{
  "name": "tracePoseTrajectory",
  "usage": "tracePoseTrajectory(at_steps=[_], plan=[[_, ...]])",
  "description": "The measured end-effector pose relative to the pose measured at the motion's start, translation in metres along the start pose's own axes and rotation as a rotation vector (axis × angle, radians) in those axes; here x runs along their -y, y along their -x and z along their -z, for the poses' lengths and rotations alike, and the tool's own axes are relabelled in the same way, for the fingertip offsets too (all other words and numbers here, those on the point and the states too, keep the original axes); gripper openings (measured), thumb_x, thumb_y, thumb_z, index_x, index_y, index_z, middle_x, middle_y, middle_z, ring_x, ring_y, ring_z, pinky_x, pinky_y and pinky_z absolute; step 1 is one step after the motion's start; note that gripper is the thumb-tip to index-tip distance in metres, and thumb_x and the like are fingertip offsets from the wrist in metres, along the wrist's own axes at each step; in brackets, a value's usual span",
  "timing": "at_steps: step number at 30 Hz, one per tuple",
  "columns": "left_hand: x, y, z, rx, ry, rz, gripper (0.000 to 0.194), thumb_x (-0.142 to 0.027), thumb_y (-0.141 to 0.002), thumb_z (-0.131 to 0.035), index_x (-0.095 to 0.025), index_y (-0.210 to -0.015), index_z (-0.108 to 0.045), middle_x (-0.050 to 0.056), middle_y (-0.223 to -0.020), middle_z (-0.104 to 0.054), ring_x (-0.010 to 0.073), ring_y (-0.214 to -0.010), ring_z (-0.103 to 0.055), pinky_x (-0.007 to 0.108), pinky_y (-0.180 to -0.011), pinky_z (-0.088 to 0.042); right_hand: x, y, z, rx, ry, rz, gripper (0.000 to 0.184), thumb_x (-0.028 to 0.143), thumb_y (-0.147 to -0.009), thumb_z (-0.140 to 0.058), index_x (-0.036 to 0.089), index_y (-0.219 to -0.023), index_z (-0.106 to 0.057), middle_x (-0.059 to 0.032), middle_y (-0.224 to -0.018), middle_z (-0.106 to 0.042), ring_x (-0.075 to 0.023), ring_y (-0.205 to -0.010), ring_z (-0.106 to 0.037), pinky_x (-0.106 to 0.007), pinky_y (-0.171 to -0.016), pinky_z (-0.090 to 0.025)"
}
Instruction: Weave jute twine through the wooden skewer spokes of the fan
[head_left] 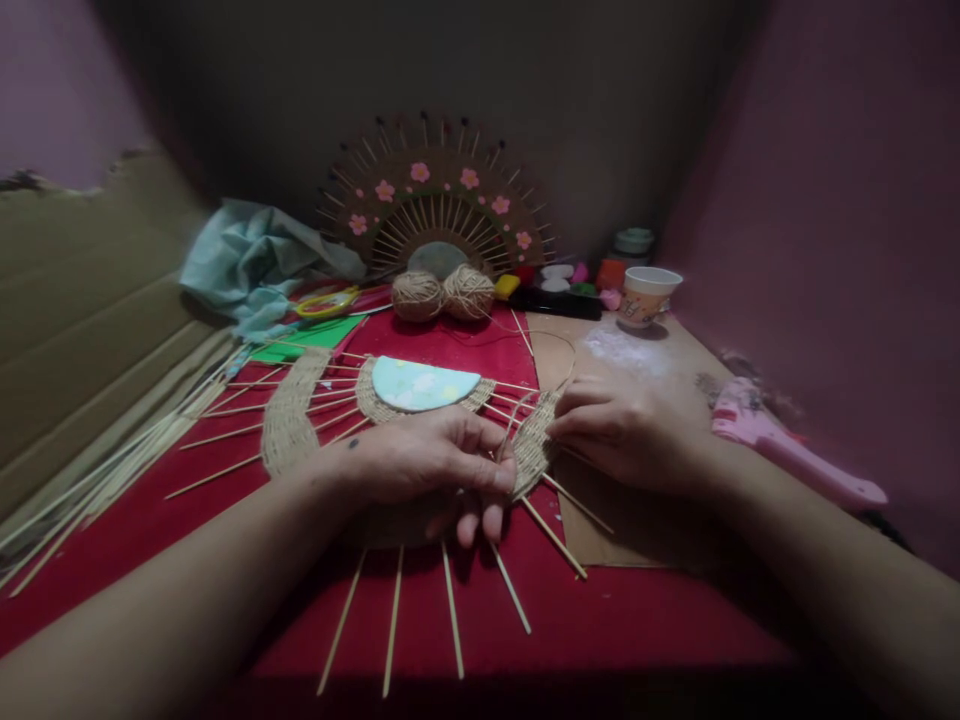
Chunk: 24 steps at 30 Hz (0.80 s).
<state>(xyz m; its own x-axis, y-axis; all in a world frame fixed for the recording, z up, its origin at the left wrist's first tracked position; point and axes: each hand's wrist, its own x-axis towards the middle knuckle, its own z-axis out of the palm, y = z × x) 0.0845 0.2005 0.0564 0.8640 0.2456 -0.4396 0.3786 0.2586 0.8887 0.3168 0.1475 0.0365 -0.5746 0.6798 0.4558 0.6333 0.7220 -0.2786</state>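
Note:
A half-round fan of thin bamboo sticks lies on the red cloth, its sticks woven through with a jute twine band (289,415). At its centre is a pale blue half-disc (424,383) with light spots. My left hand (442,465) reaches across the fan, thumb and fingers closed on the band's right part; some fingertips show beneath. My right hand (626,430) is pinched at the outer edge of that woven part (536,445), where the jute twine (574,350) runs in. Its fingertips are partly hidden. A small loop of twine rises between the hands.
Two twine balls (442,293) sit behind the fan, before a finished fan with pink flowers (469,180). Loose sticks (142,455), yellow-handled scissors (328,302) and a blue cloth (259,255) lie left. A paper cup (646,297) and pink glue gun (787,450) are right.

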Motion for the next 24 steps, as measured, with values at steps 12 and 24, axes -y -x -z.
tracePoseTrajectory(at_steps=[12, 24], plan=[[0.000, 0.005, -0.009, 0.140, 0.161, -0.013, 0.007, -0.020, -0.084, -0.058, -0.014, -0.082, -0.057, 0.009, -0.070, -0.070, 0.0149, -0.055, -0.066, 0.018, -0.042, -0.046, 0.002, -0.001, 0.010, 0.067, 0.004, -0.057, 0.021, 0.011, -0.086, -0.052, 0.020, -0.084, -0.071, -0.0035, -0.082, -0.065, -0.0119, -0.075, -0.058, -0.024, -0.065, -0.045], [0.003, 0.001, -0.013, 0.276, 0.179, 0.034, 0.007, -0.021, -0.083, -0.060, -0.015, -0.084, -0.057, 0.008, -0.071, -0.071, 0.0149, -0.055, -0.066, 0.020, -0.045, -0.050, 0.001, -0.002, 0.006, 0.135, -0.101, -0.070, 0.020, 0.004, -0.081, -0.052, 0.018, -0.082, -0.066, -0.0033, -0.082, -0.063, -0.0147, -0.083, -0.055, -0.027, -0.072, -0.045]])
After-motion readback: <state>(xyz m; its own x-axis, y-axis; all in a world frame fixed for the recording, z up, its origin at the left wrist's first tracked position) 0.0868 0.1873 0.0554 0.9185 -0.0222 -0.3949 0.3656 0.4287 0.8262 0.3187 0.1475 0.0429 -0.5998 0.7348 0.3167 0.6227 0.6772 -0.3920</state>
